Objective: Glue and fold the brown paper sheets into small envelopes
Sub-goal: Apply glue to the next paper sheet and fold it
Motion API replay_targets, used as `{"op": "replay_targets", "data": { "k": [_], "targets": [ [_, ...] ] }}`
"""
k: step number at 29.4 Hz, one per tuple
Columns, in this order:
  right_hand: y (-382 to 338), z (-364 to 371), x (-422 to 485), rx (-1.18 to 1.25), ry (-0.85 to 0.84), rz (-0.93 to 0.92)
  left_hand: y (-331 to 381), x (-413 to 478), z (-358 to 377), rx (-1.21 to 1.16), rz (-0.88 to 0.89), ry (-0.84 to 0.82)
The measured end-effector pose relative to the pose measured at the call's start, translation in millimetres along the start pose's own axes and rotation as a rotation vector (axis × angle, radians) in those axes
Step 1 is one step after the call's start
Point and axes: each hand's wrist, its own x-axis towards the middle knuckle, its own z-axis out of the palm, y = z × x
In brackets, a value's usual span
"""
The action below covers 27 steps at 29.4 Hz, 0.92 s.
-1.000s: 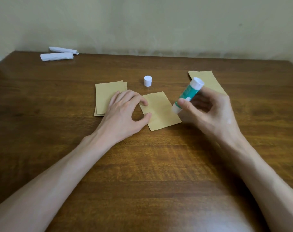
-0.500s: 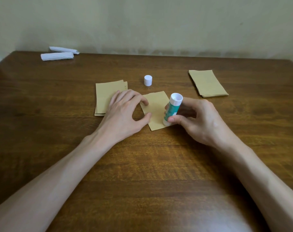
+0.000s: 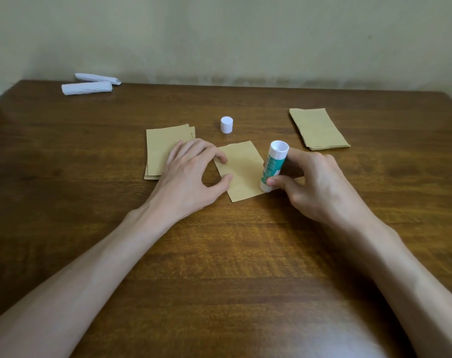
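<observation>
A single brown paper sheet (image 3: 243, 169) lies flat in the middle of the wooden table (image 3: 219, 254). My left hand (image 3: 191, 177) presses its left edge down with fingertip and thumb. My right hand (image 3: 310, 184) grips a green-and-white glue stick (image 3: 272, 166), held nearly upright with its lower end on the sheet's right edge near the front corner. A stack of brown sheets (image 3: 163, 148) lies to the left, partly under my left hand. Another brown stack (image 3: 317, 129) lies at the back right.
The glue stick's white cap (image 3: 226, 124) stands behind the sheet. Two white rolled papers (image 3: 90, 85) lie at the table's far left corner. A pale wall runs behind the table's far edge.
My right hand brought the glue stick down from a tilted, raised pose to the sheet's right edge, then slid it slightly right. My left hand stayed on the sheet.
</observation>
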Motion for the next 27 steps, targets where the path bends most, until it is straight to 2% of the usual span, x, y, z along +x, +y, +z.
{"op": "replay_targets", "data": {
  "k": [10,16,18,20,22,25,27],
  "targets": [
    [0.7,-10.4,-0.3,-0.022,-0.004,0.081,0.4,-0.5,0.0,-0.014,-0.001,-0.003],
    [6.6,-13.4,-2.2,-0.025,-0.006,0.062,0.3,-0.5,0.7,-0.008,-0.002,-0.009],
    [6.7,-16.0,-1.5,0.045,0.022,0.035,-0.5,-0.4,0.4,-0.011,0.008,0.001],
    [3.3,-17.5,-1.4,0.27,0.068,-0.021,1.4,-0.5,0.9,-0.028,0.038,-0.003],
    [-4.5,-9.0,2.0,0.339,0.007,-0.093,2.4,-0.4,-0.1,-0.029,0.063,-0.015],
    [-11.6,14.1,11.9,0.181,-0.117,-0.18,1.2,-0.7,-4.1,-0.033,0.047,-0.038],
    [-11.5,17.6,14.6,0.165,-0.142,-0.202,3.1,1.1,-3.7,-0.044,0.046,-0.051]
  ]
}}
